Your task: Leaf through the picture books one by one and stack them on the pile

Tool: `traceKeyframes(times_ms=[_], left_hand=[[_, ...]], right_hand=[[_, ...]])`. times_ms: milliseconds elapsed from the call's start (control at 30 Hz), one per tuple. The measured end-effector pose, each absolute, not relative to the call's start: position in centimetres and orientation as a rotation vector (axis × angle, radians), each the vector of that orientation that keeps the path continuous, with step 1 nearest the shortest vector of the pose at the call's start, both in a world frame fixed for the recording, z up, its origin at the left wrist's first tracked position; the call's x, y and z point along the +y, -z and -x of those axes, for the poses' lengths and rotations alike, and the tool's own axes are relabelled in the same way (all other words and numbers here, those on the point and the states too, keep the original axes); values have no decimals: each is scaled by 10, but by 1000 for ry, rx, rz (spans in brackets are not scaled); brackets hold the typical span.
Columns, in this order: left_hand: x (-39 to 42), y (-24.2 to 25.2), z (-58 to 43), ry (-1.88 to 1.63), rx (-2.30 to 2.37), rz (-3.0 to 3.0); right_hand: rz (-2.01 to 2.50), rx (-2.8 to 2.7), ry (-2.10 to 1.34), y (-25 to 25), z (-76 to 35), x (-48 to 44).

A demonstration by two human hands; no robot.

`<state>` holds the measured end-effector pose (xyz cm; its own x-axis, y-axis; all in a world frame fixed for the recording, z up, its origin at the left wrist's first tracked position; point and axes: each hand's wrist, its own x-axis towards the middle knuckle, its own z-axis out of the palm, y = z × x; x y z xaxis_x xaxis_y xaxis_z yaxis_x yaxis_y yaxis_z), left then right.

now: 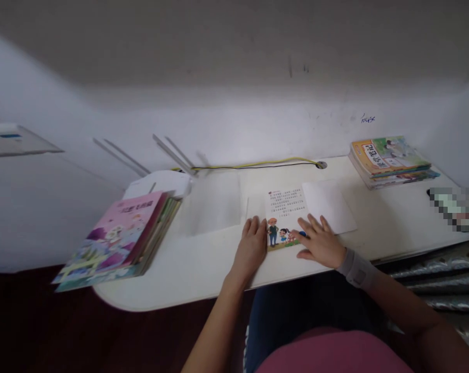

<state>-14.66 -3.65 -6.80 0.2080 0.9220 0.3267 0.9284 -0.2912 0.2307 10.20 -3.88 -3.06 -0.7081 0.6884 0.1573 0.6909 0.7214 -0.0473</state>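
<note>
A booklet page (287, 204) with printed text and a cartoon of several figures lies on the white desk in front of me. A blank white sheet or flap (331, 207) extends from its right side; I cannot tell whether the two are joined. My left hand (252, 246) rests along the page's left edge, fingers close together and laid down. Spread flat, my right hand (320, 242) touches the lower right of the page and the sheet's lower edge. Left of the booklet lies a translucent sheet (215, 204).
A pile of books (118, 233) with a pink cover overhangs the desk (203, 264) at left, before a white router-like device (160, 181) with antennas. More books (390, 155) are stacked at back right, near a blurred-out object (455, 210). Cables (253, 165) run along the wall.
</note>
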Motion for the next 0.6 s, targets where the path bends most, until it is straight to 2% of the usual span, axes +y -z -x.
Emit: traceKeyframes(times_ms=[200, 333, 433, 533, 600], left_hand=[[-49, 62, 142, 704, -2006, 2203], [-64, 49, 136, 567, -2271, 1824], [-69, 43, 136, 545, -2395, 1766], [-65, 39, 139, 786, -2488, 1863], [-59, 31, 139, 1177, -2587, 1931]], right_hand=[[1062, -2821, -41, 36, -115, -34], [1087, -2806, -30, 37, -119, -33], [1093, -2810, -7, 37, -117, -35], [1093, -2807, -14, 36, -114, -37], [1114, -2774, -67, 32, -112, -38]])
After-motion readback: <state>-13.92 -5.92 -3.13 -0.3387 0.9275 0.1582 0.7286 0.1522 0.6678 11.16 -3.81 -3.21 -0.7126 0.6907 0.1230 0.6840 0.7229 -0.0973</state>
